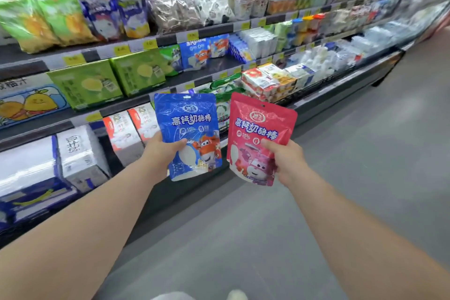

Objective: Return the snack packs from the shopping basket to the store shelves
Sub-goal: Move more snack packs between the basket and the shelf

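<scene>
The left hand (163, 154) grips the blue pack (188, 129) by its lower left edge, thumb clamped across the front and the other fingers hidden behind. The right hand (285, 162) holds the pink pack (255, 134) the same way by its lower right edge, thumb pressed on the front. Both packs are upright, face to the camera and apart from each other, out in the aisle in front of the shelves (209, 29). Gripping them low at the outer edges probably keeps the labels readable for matching against the stock. Matching packs (194, 53) of the blue kind stand two shelves up, above and slightly beyond the blue pack, so that looks like its home. I cannot make out a pink row. Green boxes (97, 83) sit left of that spot and cartons (265, 80) lower right, while the shelf's front lip and the packs already there leave little room. With both hands full, neither can clear space. The basket is not in view.
</scene>
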Demonstrator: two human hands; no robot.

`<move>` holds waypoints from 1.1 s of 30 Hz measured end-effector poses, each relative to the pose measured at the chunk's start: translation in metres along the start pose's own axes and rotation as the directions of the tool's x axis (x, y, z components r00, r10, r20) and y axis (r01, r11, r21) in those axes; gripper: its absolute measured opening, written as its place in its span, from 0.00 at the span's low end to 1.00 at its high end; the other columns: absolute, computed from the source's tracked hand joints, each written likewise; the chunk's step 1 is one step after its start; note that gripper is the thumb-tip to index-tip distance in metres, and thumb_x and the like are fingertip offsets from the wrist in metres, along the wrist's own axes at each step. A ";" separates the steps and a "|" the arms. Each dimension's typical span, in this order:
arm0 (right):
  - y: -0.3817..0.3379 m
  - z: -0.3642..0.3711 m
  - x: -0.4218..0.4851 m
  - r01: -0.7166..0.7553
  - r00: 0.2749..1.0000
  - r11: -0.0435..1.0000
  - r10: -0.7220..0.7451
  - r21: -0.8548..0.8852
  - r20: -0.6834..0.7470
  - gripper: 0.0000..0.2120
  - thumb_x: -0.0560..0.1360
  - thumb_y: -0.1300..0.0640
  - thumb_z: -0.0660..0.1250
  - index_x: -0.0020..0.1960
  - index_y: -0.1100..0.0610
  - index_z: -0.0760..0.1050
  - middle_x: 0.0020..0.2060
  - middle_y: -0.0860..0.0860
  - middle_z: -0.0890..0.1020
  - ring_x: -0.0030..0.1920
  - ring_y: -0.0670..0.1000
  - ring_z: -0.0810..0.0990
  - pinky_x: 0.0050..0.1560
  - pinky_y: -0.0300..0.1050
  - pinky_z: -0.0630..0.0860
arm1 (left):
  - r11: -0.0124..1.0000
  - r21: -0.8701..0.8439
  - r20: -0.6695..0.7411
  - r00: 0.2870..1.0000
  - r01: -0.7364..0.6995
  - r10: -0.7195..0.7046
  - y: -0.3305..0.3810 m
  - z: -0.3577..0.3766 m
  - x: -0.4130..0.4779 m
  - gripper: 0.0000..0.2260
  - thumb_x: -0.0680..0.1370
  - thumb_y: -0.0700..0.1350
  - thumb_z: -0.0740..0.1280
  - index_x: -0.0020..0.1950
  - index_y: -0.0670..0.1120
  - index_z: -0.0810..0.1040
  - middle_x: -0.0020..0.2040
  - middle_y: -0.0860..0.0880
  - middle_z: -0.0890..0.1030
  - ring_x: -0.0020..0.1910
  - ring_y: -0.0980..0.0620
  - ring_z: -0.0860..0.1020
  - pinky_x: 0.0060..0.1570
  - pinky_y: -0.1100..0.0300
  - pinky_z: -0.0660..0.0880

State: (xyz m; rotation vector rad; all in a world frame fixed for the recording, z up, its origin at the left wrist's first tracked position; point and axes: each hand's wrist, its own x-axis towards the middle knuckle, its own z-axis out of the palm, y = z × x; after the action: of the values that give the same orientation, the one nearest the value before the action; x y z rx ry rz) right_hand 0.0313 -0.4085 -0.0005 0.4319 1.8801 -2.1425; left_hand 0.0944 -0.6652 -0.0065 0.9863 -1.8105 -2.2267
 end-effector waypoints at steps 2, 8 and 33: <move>-0.015 -0.014 0.031 -0.015 1.000 1.000 0.015 0.001 0.020 0.09 0.68 0.61 0.74 0.47 0.54 0.80 0.40 0.52 0.86 0.39 0.54 0.86 0.37 0.47 0.80 | 1.000 -0.030 -0.029 1.000 0.007 -0.008 0.006 0.031 0.013 0.16 0.74 0.39 0.71 0.59 0.47 0.73 0.54 0.47 0.81 0.49 0.45 0.81 0.50 0.43 0.79; -0.042 -0.019 0.123 -0.067 0.996 0.998 0.066 0.011 0.053 0.06 0.69 0.61 0.74 0.44 0.54 0.80 0.39 0.51 0.86 0.39 0.55 0.85 0.40 0.50 0.80 | 0.998 -0.064 -0.058 0.998 -0.003 -0.001 0.020 0.087 0.076 0.14 0.75 0.37 0.70 0.58 0.48 0.73 0.52 0.47 0.82 0.46 0.47 0.82 0.37 0.53 0.79; -0.182 0.035 0.547 -0.110 0.874 0.962 0.213 -0.249 0.436 0.13 0.69 0.58 0.74 0.52 0.57 0.78 0.42 0.53 0.86 0.43 0.56 0.85 0.43 0.50 0.80 | 0.977 -0.213 -0.419 0.906 -0.029 -0.064 0.099 0.286 0.381 0.13 0.78 0.38 0.66 0.60 0.49 0.73 0.58 0.46 0.79 0.52 0.45 0.78 0.52 0.46 0.76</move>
State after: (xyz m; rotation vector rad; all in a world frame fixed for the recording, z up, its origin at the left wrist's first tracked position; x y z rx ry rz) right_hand -0.5446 -0.4182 -0.0408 0.0236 1.7036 -1.7132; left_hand -0.3889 -0.6313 -0.0511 1.3166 -1.3472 -1.9613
